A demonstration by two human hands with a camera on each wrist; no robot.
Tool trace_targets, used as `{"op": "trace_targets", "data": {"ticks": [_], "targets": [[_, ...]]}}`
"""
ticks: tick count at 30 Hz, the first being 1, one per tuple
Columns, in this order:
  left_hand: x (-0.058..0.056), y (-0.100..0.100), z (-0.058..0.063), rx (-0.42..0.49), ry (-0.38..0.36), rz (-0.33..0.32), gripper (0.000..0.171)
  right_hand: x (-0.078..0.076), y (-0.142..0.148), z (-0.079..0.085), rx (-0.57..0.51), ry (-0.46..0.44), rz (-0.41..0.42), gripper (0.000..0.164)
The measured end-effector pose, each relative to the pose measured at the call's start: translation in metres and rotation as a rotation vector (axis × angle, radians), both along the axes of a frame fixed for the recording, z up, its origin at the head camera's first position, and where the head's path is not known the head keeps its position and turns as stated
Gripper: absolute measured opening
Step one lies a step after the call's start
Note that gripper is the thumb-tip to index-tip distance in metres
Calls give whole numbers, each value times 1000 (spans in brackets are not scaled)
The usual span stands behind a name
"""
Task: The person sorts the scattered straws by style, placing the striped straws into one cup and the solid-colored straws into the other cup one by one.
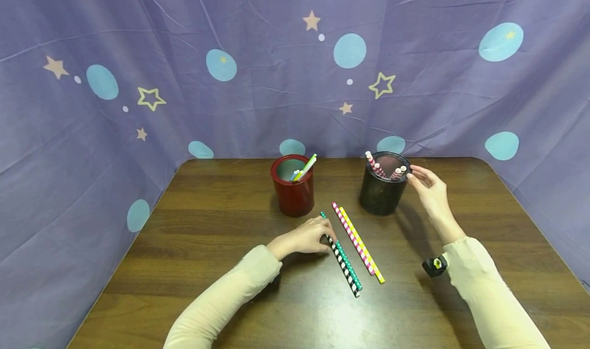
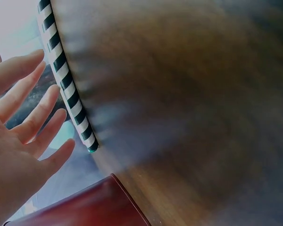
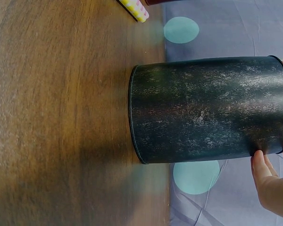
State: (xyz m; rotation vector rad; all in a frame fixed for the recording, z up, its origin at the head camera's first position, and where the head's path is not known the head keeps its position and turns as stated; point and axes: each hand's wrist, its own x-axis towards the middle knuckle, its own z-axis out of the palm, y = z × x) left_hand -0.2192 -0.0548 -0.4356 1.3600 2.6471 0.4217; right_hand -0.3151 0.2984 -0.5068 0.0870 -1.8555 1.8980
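My left hand (image 1: 310,235) reaches down over the upper part of a black-and-white striped paper straw (image 1: 343,267) and a green dotted straw (image 1: 353,273), which lie side by side on the table. In the left wrist view its fingers are spread and fairly straight, with fingertips right by the striped straw (image 2: 66,80). At the back right, my right hand (image 1: 430,190) touches the rim side of a black cylindrical cup (image 1: 381,195) with extended thumb and fingertips. Several red-and-white straws (image 1: 370,158) stand in that cup.
A pink-and-white striped straw (image 1: 355,240) and a yellow one (image 1: 369,257) lie between the hands. Left of the black cup stands a red cylindrical cup (image 1: 295,198) holding several straws, one of them green (image 1: 310,165). A purple patterned curtain (image 1: 276,98) hangs behind the table.
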Motion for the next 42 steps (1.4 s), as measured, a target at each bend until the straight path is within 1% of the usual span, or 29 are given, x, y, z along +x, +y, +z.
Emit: {"op": "trace_targets", "data": {"ticks": [7, 13, 20, 27, 33, 39, 42], "targets": [[1, 0, -2, -32, 36, -19, 20, 1, 0, 1, -6, -9, 7, 38], [1, 1, -4, -74, 47, -13, 18, 3, -2, 3, 6, -18, 1, 38], [0, 0, -8, -113, 88, -23, 16, 3, -1, 3, 20, -29, -14, 38], [0, -2, -8, -108, 93, -39, 14, 2, -1, 0, 10, -27, -13, 39], [0, -2, -7, -106, 73, -34, 13, 3, -3, 2, 26, -27, -19, 39], [0, -2, -6, -113, 86, -36, 13, 4, -3, 4, 20, -20, -18, 38], [0, -2, -5, -95, 85, -31, 13, 4, -3, 5, 17, -24, -20, 38]]}}
